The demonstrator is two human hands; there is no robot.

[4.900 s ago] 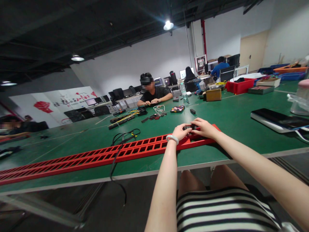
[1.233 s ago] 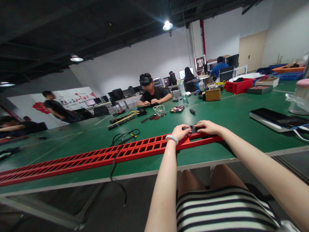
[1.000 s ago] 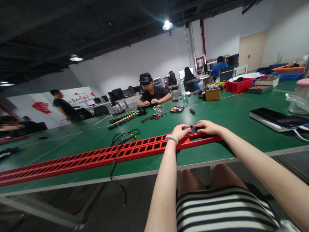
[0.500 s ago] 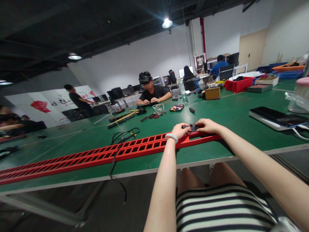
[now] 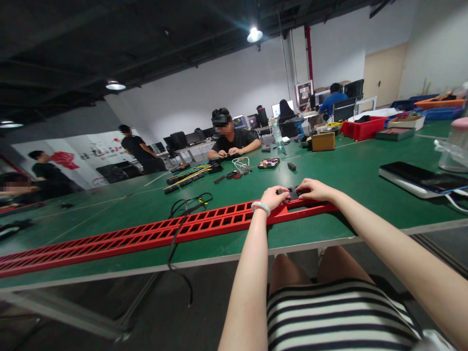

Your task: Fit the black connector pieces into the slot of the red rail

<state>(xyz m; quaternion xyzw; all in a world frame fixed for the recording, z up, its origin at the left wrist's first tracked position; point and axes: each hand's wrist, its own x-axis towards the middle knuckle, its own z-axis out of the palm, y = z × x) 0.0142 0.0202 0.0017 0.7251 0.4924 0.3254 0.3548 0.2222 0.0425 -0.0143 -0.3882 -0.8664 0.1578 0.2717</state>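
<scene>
My left hand [image 5: 275, 198] and my right hand [image 5: 315, 189] meet over the right part of a long red slotted frame [image 5: 219, 219]. Between them is a small dark blocky part [image 5: 294, 193], gripped by the fingers of both hands from either side. Its exact kind is too small to make out. The fingers of each hand are closed on it, and the fingertips partly cover it. A thin black cable [image 5: 176, 239] lies across the red frame to the left and hangs over the table's front edge.
On the green table [image 5: 329, 170], a phone on a white block [image 5: 420, 180] lies right. Beyond my hands are a small black piece [image 5: 291, 166], a tray of small parts [image 5: 268, 163], a bottle [image 5: 278, 136] and a red bin [image 5: 363, 128]. A co-worker [image 5: 234, 139] sits opposite.
My hands stay at the same spot with the dark part between them. In the left background, a standing person has shifted right and another person has come into view.
</scene>
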